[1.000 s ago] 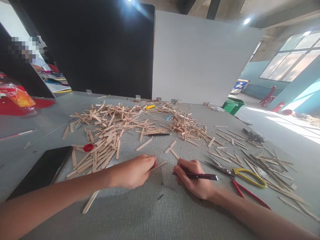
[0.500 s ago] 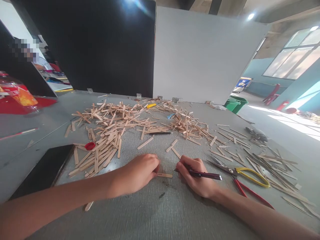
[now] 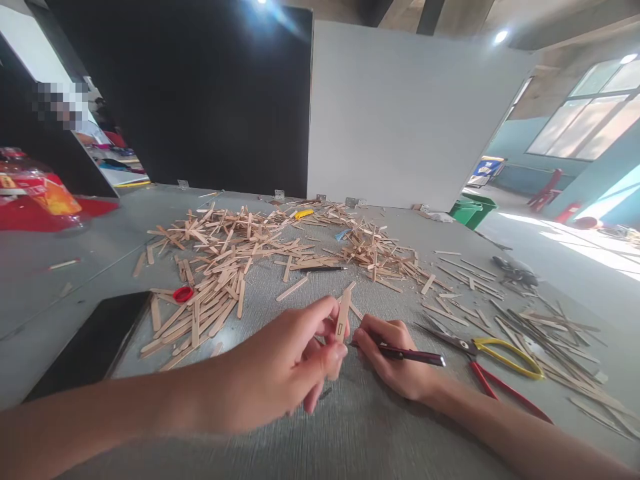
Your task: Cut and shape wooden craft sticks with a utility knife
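Note:
Between the thumb and fingers of my left hand (image 3: 305, 360) is a wooden craft stick (image 3: 344, 313), raised and nearly upright. A small dark rectangle outline shows on its face. My right hand (image 3: 395, 353) rests on the table, closed around a dark pen (image 3: 413, 355) whose tip points left, toward the stick; the tip itself is hard to make out. Loose craft sticks lie just beyond both hands. To the right of my right hand are scissors (image 3: 470, 347) with one yellow and one red handle, blades apart.
Piles of craft sticks (image 3: 220, 267) spread across the table (image 3: 310, 447). A black tweezers-like tool (image 3: 325, 269), a red cap (image 3: 183, 294) and a yellow object (image 3: 303, 214) lie among them. A dark phone-like slab (image 3: 93, 340) and a drink bottle (image 3: 43, 190) are at left; panels (image 3: 380, 113) stand behind.
My left hand has lifted the craft stick off the table and turned it from lying flat to nearly upright. My right hand stays almost still with the pen.

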